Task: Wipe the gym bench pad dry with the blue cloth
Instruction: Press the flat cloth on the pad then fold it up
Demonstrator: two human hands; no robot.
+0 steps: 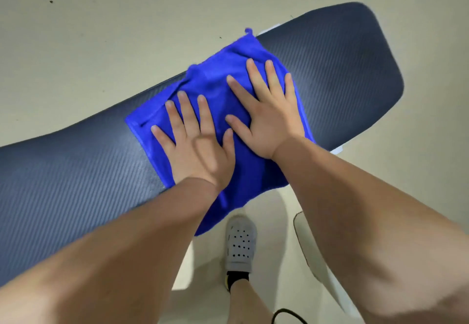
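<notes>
A long dark blue-grey gym bench pad with a ribbed weave runs from the lower left to the upper right. A bright blue cloth lies spread across its middle, with one corner hanging over the near edge. My left hand presses flat on the cloth's near-left part, fingers spread. My right hand lies flat on the cloth beside it, further up the pad, fingers also apart. Neither hand grips the cloth; both palms rest on top.
Pale beige floor surrounds the bench. My foot in a grey perforated clog stands just below the pad's near edge. A white bench leg slants at the lower right, and a black cable loops at the bottom.
</notes>
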